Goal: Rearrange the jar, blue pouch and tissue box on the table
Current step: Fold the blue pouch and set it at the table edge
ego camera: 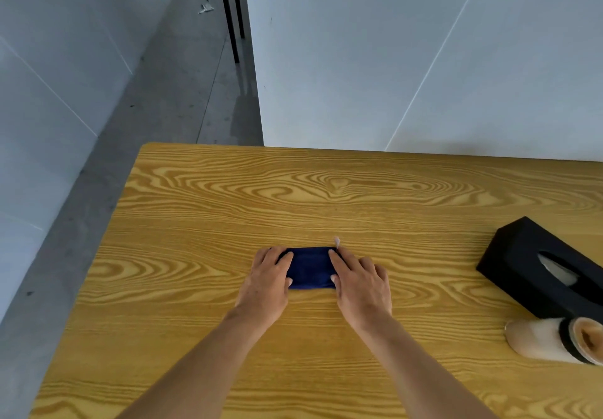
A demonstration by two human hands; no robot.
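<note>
A dark blue pouch (310, 267) lies flat in the middle of the wooden table (202, 209). My left hand (267, 285) grips its left end and my right hand (359, 285) grips its right end, fingers on top and thumbs at the near edge. A small white tab (337, 241) sticks up at the pouch's far right corner. A black tissue box (535, 262) sits at the right, a white tissue showing in its slot. Just in front of the box a translucent jar (551, 340) with a black band lies on its side.
A white wall panel (408, 59) stands right behind the table's far edge. The table's left edge drops to a grey concrete floor (163, 98). Black metal legs (231, 10) stand on the floor at the back.
</note>
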